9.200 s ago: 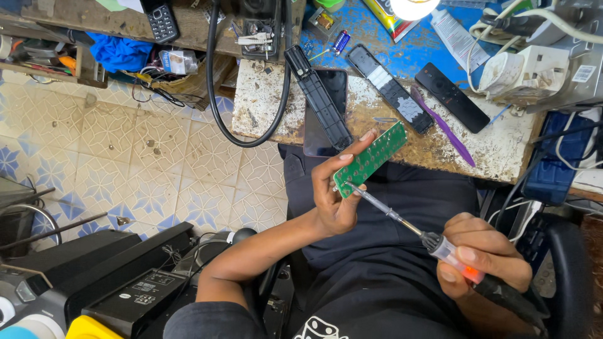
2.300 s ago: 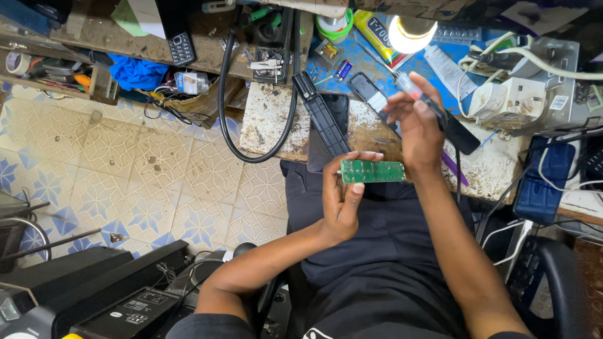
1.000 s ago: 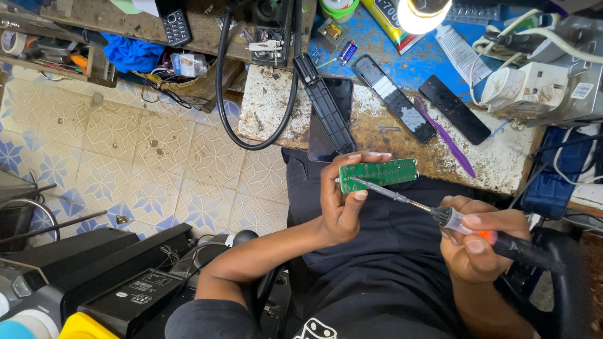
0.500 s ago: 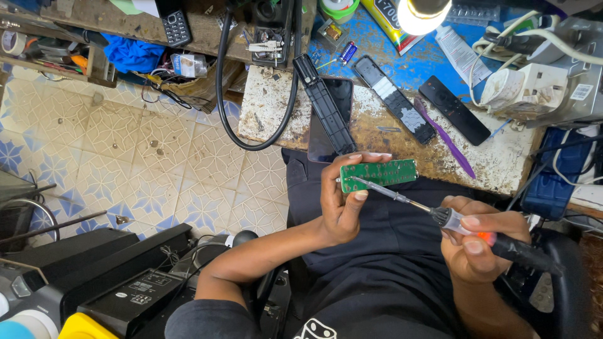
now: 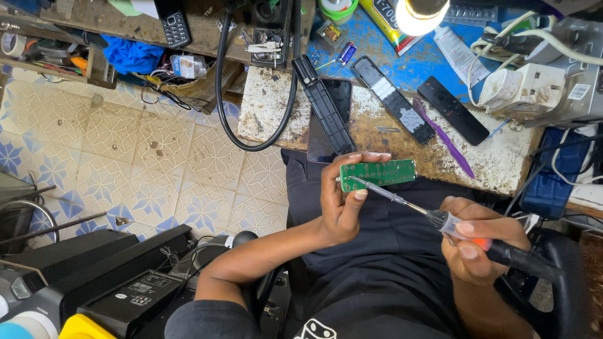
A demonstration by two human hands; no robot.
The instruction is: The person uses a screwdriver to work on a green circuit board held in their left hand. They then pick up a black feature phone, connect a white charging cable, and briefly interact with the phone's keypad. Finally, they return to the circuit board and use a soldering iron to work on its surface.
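Left hand point(image 5: 342, 204) grips a long green rectangular circuit board point(image 5: 379, 174) by its near end, above the lap. Right hand point(image 5: 480, 242) clenches a black-handled soldering iron point(image 5: 440, 220), tip touching the board. Beyond both hands: the worn tabletop point(image 5: 502, 163).

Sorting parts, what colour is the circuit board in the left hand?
Green circuit board, clearest in the head view.

Single head-mounted view: you look steeply down from your own head, close over your lap, with your left hand point(image 5: 342, 204) and right hand point(image 5: 480, 242) in the lower centre. The workbench point(image 5: 502, 166) edge crosses the upper frame, the tiled floor point(image 5: 125, 157) fills the left; no second view overlaps
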